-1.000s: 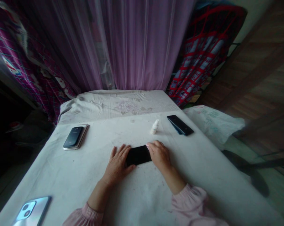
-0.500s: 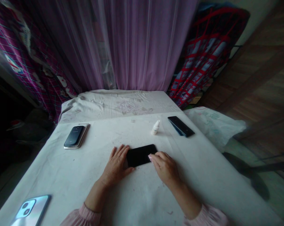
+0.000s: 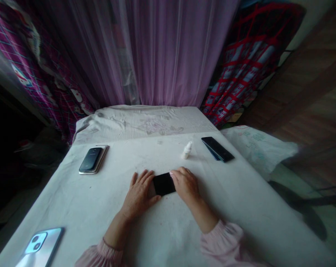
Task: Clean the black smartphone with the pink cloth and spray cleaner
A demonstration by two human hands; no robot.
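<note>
A black smartphone (image 3: 164, 184) lies flat on the white-covered table, its dark glossy face up. My left hand (image 3: 139, 192) steadies its left end, fingers along the far edge and thumb by the near edge. Over the right end, my right hand (image 3: 186, 186) is closed with fingertips pinched on a small pink cloth (image 3: 171, 174), pressed to the phone. Most of the cloth and that end of the phone are hidden under the hand. Just beyond stands a small white spray bottle (image 3: 187, 150), upright and untouched.
Two stacked phones (image 3: 91, 159) lie at the left, and another stack of dark phones (image 3: 218, 149) at the right. A shiny blue-silver phone (image 3: 42, 246) rests near the front left corner. Purple curtains (image 3: 168, 55) hang behind the table (image 3: 123, 155); a plastic bag (image 3: 259, 148) is beside it.
My right hand has slid the pink cloth up and left along the phone, covering more of its right end. My left hand keeps its place on the phone. The view has shifted slightly.
</note>
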